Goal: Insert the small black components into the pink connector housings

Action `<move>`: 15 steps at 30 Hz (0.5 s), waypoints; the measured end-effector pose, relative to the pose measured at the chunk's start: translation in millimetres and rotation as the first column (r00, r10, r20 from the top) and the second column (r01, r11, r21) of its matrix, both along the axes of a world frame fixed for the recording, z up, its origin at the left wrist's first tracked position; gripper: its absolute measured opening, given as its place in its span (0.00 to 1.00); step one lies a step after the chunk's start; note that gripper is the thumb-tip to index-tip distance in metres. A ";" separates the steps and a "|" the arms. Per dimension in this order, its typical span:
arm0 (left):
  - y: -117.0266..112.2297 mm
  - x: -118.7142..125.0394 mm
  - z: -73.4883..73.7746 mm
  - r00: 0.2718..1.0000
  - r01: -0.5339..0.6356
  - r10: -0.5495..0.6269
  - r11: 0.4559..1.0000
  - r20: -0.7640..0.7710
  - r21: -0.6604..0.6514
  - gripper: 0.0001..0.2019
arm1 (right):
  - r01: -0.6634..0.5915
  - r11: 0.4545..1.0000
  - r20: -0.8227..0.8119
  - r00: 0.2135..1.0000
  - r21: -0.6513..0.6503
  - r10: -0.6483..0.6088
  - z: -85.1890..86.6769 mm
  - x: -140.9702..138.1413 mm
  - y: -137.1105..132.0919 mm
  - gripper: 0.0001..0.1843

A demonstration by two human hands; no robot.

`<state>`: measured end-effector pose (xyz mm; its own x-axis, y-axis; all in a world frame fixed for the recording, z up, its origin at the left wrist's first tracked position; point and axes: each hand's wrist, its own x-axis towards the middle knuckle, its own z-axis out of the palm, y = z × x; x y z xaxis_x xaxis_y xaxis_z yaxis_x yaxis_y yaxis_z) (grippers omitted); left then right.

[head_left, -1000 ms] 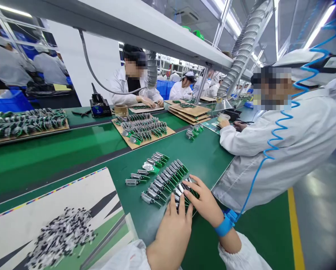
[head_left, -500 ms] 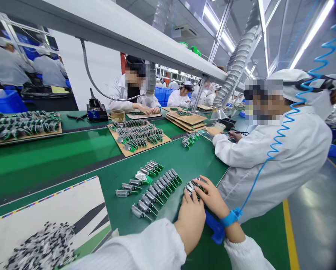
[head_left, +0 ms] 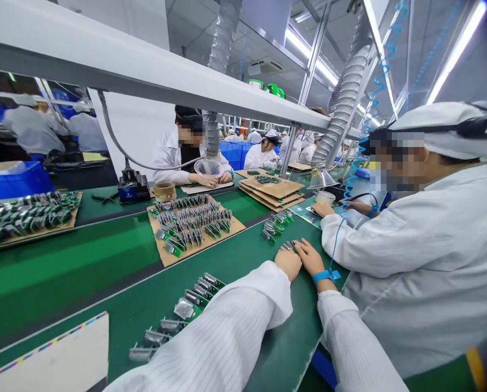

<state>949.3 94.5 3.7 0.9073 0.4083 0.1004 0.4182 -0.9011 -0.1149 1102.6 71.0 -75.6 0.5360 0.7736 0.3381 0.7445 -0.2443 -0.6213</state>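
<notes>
My left hand (head_left: 289,263) and my right hand (head_left: 309,258) are side by side near the bench's right edge, closed around a bunch of circuit boards (head_left: 289,245). Only grey tops show past my fingertips; the rest is hidden. Just beyond lies a small cluster of green circuit boards with metal parts (head_left: 276,223). Nearer to me, more circuit boards (head_left: 186,308) stand in a slanting line, partly covered by my left sleeve. A blue wrist strap (head_left: 326,275) with a coiled cord is on my right wrist.
A cardboard sheet (head_left: 171,258) full of boards lies across the green bench (head_left: 133,291), with another loaded sheet (head_left: 69,220) at far left. Stacked cardboard (head_left: 267,197) stands farther back. A co-worker (head_left: 426,239) sits close on the right. A pale printed sheet (head_left: 63,348) lies front left.
Both hands have moved forward along the bench with the bunch of boards, towards the small cluster near the co-worker. My view has shifted, and my left sleeve now covers part of the board rows.
</notes>
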 end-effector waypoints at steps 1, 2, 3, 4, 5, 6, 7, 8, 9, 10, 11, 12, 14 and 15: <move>7.4 7.5 -0.7 1.000 0.013 -0.013 1.000 -0.005 0.015 0.17 | 0.008 1.000 -0.001 1.000 0.015 -0.008 -3.3 8.7 6.6 0.14; 14.1 14.7 -1.8 1.000 0.026 -0.026 0.999 -0.011 0.029 0.17 | 0.016 1.000 -0.002 1.000 0.028 -0.015 -6.7 16.9 12.8 0.14; 20.2 21.5 -3.2 0.999 0.038 -0.038 0.998 -0.017 0.041 0.17 | 0.024 0.999 -0.003 1.000 0.038 -0.024 -10.0 24.7 18.5 0.13; 25.7 27.7 -4.6 0.999 0.050 -0.049 0.997 -0.022 0.051 0.17 | 0.032 0.998 -0.002 0.999 0.046 -0.032 -13.0 31.7 23.5 0.14; 30.5 33.1 -5.9 0.998 0.062 -0.060 0.996 -0.026 0.059 0.17 | 0.041 0.998 0.002 0.999 0.054 -0.042 -15.5 37.7 27.7 0.14; 34.6 37.4 -6.7 0.997 0.074 -0.072 0.995 -0.029 0.064 0.17 | 0.050 0.997 0.010 0.999 0.062 -0.051 -17.3 42.8 31.0 0.14; 38.0 40.5 -6.7 0.996 0.089 -0.087 0.994 -0.030 0.067 0.17 | 0.060 0.996 0.020 0.998 0.072 -0.061 -18.4 46.7 33.3 0.14; 40.9 42.0 -5.7 0.994 0.106 -0.104 0.992 -0.030 0.069 0.17 | 0.070 0.994 0.032 0.997 0.084 -0.073 -18.7 49.7 34.5 0.15; 43.5 41.6 -3.2 0.992 0.125 -0.124 0.990 -0.030 0.071 0.18 | 0.081 0.992 0.046 0.995 0.099 -0.086 -18.3 51.7 34.7 0.16; 46.4 38.9 0.7 0.989 0.146 -0.144 0.987 -0.028 0.073 0.19 | 0.092 0.989 0.059 0.993 0.115 -0.099 -17.2 52.9 34.1 0.17; 50.4 33.5 6.3 0.986 0.165 -0.164 0.983 -0.024 0.077 0.21 | 0.100 0.986 0.070 0.991 0.134 -0.110 -15.7 53.3 32.7 0.18; 56.3 24.6 13.4 0.983 0.181 -0.180 0.980 -0.018 0.083 0.22 | 0.104 0.983 0.080 0.990 0.152 -0.117 -13.7 53.0 30.7 0.18; 75.8 -5.9 31.6 0.983 0.185 -0.186 0.977 -0.001 0.103 0.24 | 0.084 0.979 0.088 0.991 0.186 -0.101 -9.1 50.0 25.2 0.19; 89.8 -29.2 42.2 0.986 0.165 -0.167 0.979 0.007 0.117 0.24 | 0.061 0.977 0.091 0.993 0.203 -0.081 -6.5 47.1 21.9 0.18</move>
